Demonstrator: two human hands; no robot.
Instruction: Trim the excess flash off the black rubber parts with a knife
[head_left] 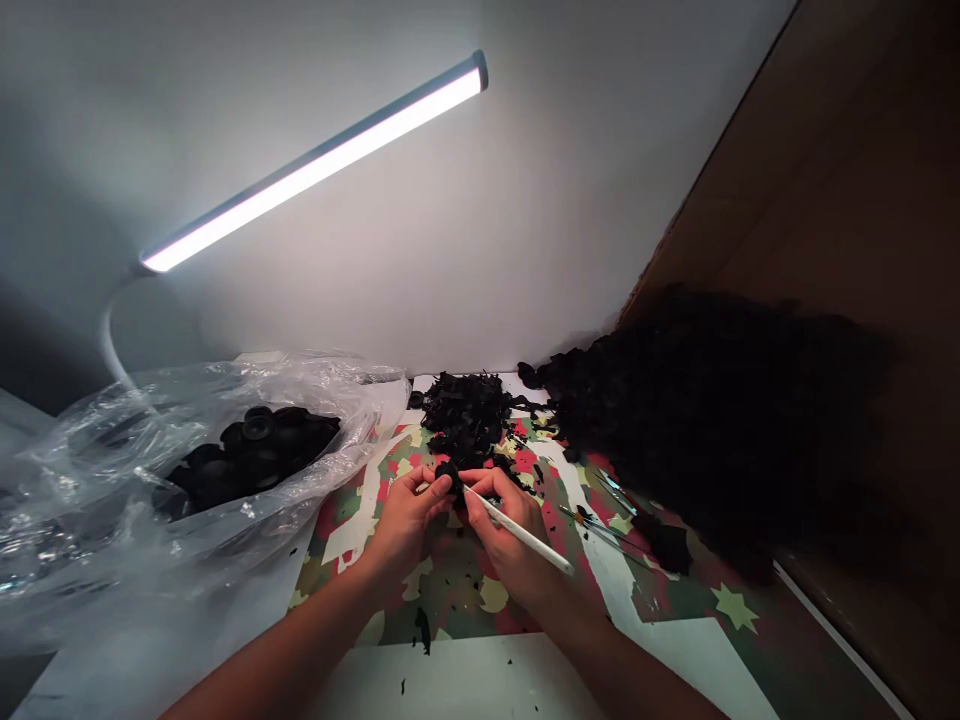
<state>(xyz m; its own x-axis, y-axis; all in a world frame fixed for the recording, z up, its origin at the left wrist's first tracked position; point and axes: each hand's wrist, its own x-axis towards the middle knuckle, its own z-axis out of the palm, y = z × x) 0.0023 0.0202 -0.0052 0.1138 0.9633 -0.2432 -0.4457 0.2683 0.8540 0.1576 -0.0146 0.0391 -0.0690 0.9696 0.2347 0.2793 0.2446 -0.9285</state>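
Observation:
Between the thumb and fingers of my left hand (414, 508) is a small black part (448, 474), perhaps rubber; its far side is partly covered by my fingertips. My right hand (511, 520) grips a slim white pen-shaped tool (529, 535) like a pencil, its tip end against or very close to the black part. Which kind of tip it has cannot be made out. Both hands are close together over a patterned red, green and yellow sheet (450, 560). Just beyond them lies a heap of black scraps (466, 405).
At left, an open clear plastic bag (315, 500) holds several round black parts (259, 425). A large dark pile (675, 420) rises at right against a cardboard wall (840, 180). Tweezers-like metal tools (600, 525) lie right of my hand. A lit bar lamp (322, 160) hangs above.

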